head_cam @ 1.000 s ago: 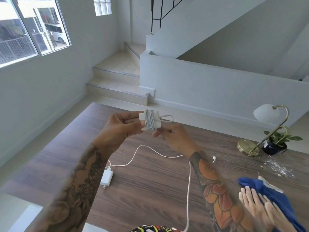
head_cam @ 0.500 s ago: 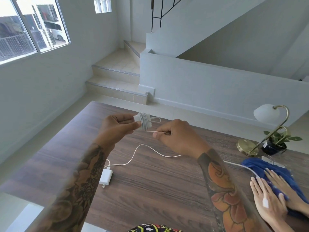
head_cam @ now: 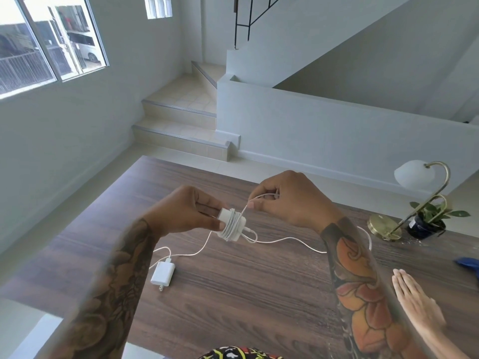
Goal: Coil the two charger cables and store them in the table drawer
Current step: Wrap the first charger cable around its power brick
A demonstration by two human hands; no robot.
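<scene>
My left hand [head_cam: 186, 213] grips a white charger brick [head_cam: 232, 226] with its white cable wound around it in several turns, held above the wooden table [head_cam: 246, 294]. My right hand [head_cam: 290, 200] pinches the loose end of that cable just right of the brick. A second white charger [head_cam: 162, 275] lies flat on the table below my left forearm. Its loose cable [head_cam: 285, 240] trails right across the table and passes behind my right forearm. No drawer is in view.
A brass desk lamp [head_cam: 414, 200] and a small potted plant [head_cam: 427, 221] stand at the table's far right. Another person's hand [head_cam: 420, 304] rests flat on the table at the right, near a blue cloth [head_cam: 469, 264]. Beyond the table are a tiled floor and stairs.
Both my hands have dropped lower toward the table with the wound charger. My right hand has lifted the cable end above the brick. The other person's hands and the blue cloth have shifted right.
</scene>
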